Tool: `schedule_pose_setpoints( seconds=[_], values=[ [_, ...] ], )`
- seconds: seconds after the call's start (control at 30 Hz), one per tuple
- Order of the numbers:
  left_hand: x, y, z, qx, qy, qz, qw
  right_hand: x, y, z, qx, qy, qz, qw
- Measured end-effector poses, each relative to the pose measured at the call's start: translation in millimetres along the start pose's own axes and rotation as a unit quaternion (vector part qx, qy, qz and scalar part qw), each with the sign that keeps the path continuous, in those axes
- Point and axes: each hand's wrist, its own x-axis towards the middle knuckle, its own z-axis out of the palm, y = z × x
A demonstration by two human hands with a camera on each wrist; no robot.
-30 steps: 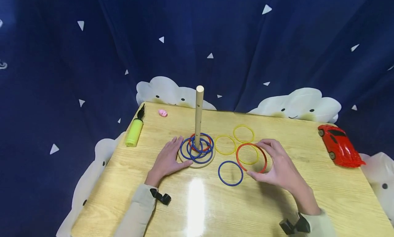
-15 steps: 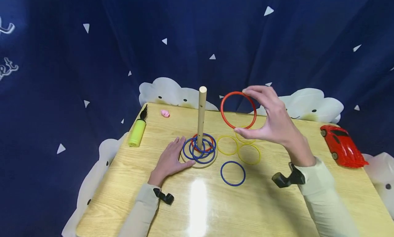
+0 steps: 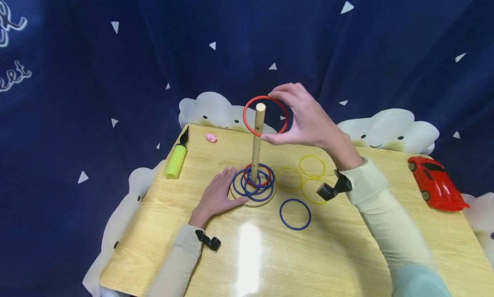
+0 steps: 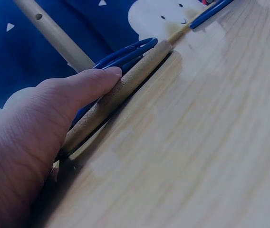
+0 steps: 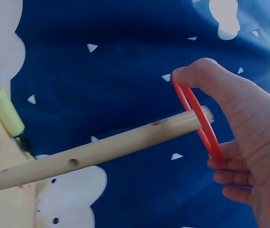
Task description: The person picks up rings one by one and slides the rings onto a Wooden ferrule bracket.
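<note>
Red ring [image 5: 204,120] tilted, rnd tip of upright wdn peg [image 3: 256,153].

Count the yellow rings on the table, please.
3: a left yellow ring beside the wooden base, a back yellow ring, and a front yellow ring partly hidden by the right wrist's black camera. Others could be hidden behind the right sleeve.

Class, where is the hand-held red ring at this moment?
In the head view's upper middle, the red ring circles the wooden post near its top, with the right hand holding it from the right.
</note>
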Motion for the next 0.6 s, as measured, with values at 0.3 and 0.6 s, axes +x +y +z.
schedule_pose_setpoints(
  seconds=[0.3,0.6],
  values=[
    [2.1,2.4,-2.8,-0.001,0.002,0.002,1.0,-9,14,24,-0.002,-0.056,0.033,0.998],
    [0.4,5.9,-6.6,-0.003,-0.001,-0.002,1.0,-22,22,43,0.008,-0.079,0.056,0.995]
  ],
)
